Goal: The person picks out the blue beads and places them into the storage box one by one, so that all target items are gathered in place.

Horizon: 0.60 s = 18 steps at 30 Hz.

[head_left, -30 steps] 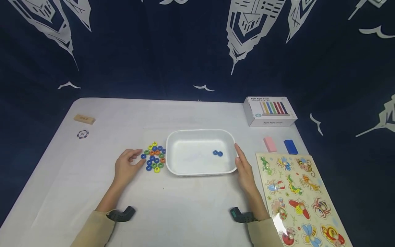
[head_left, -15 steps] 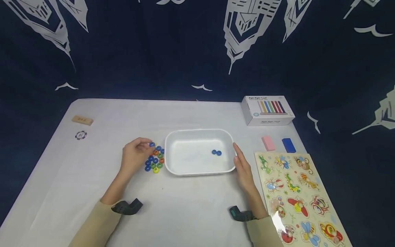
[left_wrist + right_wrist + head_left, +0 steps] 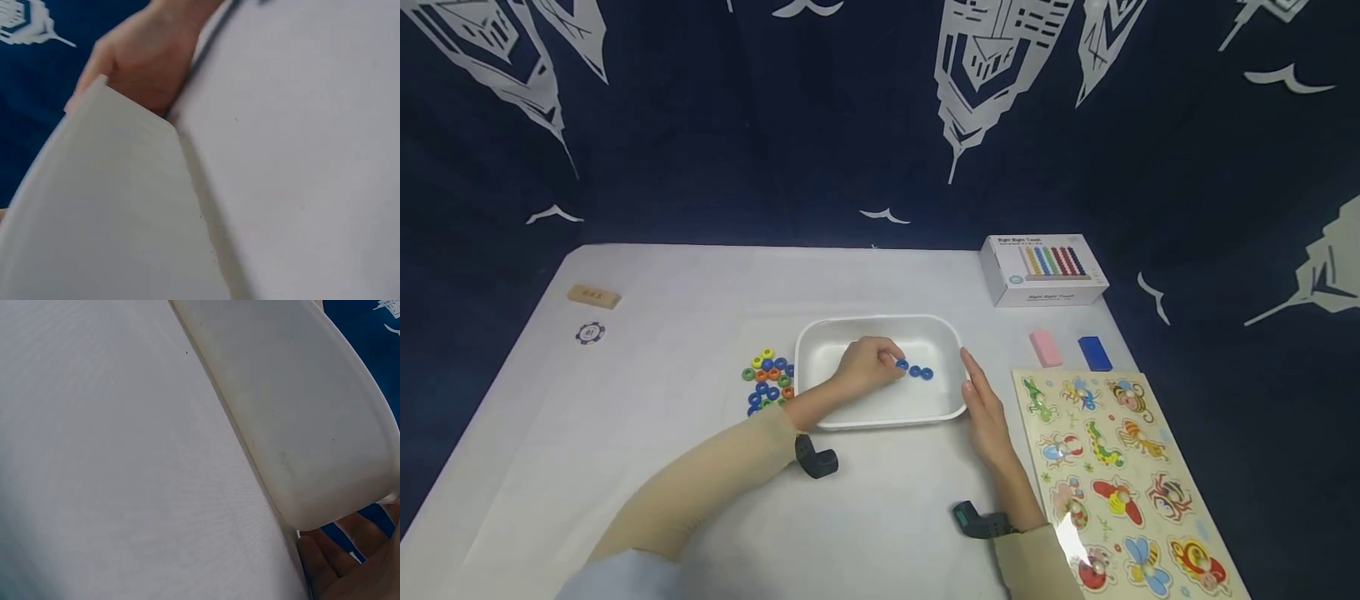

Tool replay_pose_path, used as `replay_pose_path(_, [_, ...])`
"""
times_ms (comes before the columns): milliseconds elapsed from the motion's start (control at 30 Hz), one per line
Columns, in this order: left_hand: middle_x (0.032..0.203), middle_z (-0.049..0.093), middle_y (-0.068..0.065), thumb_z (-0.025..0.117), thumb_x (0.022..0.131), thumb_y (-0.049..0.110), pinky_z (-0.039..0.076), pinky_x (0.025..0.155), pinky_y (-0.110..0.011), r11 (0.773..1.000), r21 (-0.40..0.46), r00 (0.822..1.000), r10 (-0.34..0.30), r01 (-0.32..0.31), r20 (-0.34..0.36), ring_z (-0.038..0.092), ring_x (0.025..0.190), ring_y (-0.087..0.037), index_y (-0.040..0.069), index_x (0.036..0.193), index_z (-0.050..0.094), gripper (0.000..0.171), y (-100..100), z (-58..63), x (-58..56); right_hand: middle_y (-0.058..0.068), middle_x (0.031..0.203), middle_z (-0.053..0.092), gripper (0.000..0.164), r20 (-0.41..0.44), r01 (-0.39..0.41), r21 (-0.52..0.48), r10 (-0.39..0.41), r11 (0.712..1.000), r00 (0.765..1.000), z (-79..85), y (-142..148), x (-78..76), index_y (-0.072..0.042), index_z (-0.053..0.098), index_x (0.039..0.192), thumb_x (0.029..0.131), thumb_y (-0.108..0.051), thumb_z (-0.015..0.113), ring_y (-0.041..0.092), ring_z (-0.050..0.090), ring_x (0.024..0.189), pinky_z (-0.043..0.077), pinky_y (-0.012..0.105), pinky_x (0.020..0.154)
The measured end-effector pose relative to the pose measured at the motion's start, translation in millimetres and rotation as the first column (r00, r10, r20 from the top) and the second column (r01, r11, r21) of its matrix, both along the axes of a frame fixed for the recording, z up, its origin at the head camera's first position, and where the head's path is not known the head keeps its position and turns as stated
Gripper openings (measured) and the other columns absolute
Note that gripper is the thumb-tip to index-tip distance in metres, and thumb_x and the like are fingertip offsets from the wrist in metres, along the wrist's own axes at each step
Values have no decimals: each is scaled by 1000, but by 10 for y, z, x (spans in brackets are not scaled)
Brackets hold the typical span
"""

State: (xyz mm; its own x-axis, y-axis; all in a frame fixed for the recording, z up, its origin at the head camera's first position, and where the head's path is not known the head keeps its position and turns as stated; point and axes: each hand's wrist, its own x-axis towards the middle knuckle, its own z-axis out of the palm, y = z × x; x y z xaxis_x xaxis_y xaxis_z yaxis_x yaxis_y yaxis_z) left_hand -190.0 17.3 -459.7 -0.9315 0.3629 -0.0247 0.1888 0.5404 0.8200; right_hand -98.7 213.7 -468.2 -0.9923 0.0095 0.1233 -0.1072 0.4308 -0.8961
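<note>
Over the floor of a white tray (image 3: 850,408), my left hand (image 3: 867,368) pinches a blue bead (image 3: 902,364) between thumb and fingertips. Two more blue beads (image 3: 921,372) lie side by side just right of it in the tray. Against the tray's right end rests my right hand (image 3: 988,410), its fingers fairly straight along the outer wall. The right wrist view shows that hand (image 3: 356,562) at the tray's corner (image 3: 312,512). In the left wrist view, the tray's side wall (image 3: 125,187) hides the beads.
Left of the tray lies a cluster of blue, orange, green and yellow beads (image 3: 767,375), partly behind my left forearm. A wooden block (image 3: 594,296) and a chip (image 3: 591,332) lie far left. At right are a box (image 3: 1045,271), pink (image 3: 1046,348) and blue (image 3: 1095,353) blocks, and an insect puzzle board (image 3: 1120,475).
My left hand has picked a blue bead from the cluster and carried it right into the tray, beside the two blue ones. The right hand stays at the tray's end.
</note>
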Motion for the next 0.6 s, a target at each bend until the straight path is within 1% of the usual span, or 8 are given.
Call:
replay_pose_path(100, [55,53,5,69,71,16,36,46,-19,997,-81,1000,-12,13,13,45,47,-7,13,88,67,17,69,-87,-74,-3,146,22,44,-10,1,-10,-1,1000,1000,-153,40,-60,-26,25,139,96,-21,29,21,18,135,16,44,108])
replay_pose_path(200, [53,51,4,68,72,15,33,44,-19,991,-132,999,-27,30,27,43,45,-7,13,91,67,20,126,-102,-105,-6,146,22,43,-15,5,-4,-5,1000,1000,-246,78,-98,-32,25,138,96,-25,28,19,18,135,16,44,108])
replay_pose_path(333, [60,57,3,69,71,18,36,47,-19,981,-182,997,-62,71,56,47,49,-8,12,103,64,33,126,-58,-71,-8,146,21,43,-14,4,8,-4,1000,1000,-247,72,-93,-35,24,138,96,-28,28,19,18,135,16,45,108])
replay_pose_path(400, [68,59,4,70,71,22,38,52,-19,975,-207,996,-74,82,46,50,56,-8,14,110,62,41,101,-17,-22,-8,146,21,43,-16,-1,12,2,1000,1000,-250,80,-95,-36,23,138,96,-27,28,19,18,135,16,46,108])
replay_pose_path(467, [77,61,5,69,72,25,40,57,-20,974,-208,996,-92,89,-3,53,64,-7,15,114,59,44,51,44,70,-8,146,21,43,-16,-1,13,1,1000,1000,-257,86,-95,-36,23,138,96,-27,29,19,18,135,16,46,108])
replay_pose_path(500, [81,61,4,69,73,25,41,60,-20,978,-192,994,-98,87,-48,54,68,-8,16,115,58,45,16,83,132,-7,146,22,43,-19,0,15,0,1000,1000,-260,89,-96,-36,23,138,96,-27,29,20,18,135,17,46,108])
replay_pose_path(567, [88,61,3,68,74,25,43,64,-22,990,-121,984,-91,73,-152,55,75,-9,17,115,58,43,-75,178,290,-7,146,22,43,-25,2,19,-1,1000,1000,-264,95,-101,-35,23,138,96,-27,29,20,18,135,17,46,108])
replay_pose_path(600, [89,61,2,68,75,23,44,65,-23,995,-66,974,-83,71,-211,55,77,-10,16,114,58,41,-135,221,377,-7,146,23,43,-28,8,18,-7,1000,1000,-265,95,-104,-35,24,138,96,-27,29,19,19,135,17,45,108])
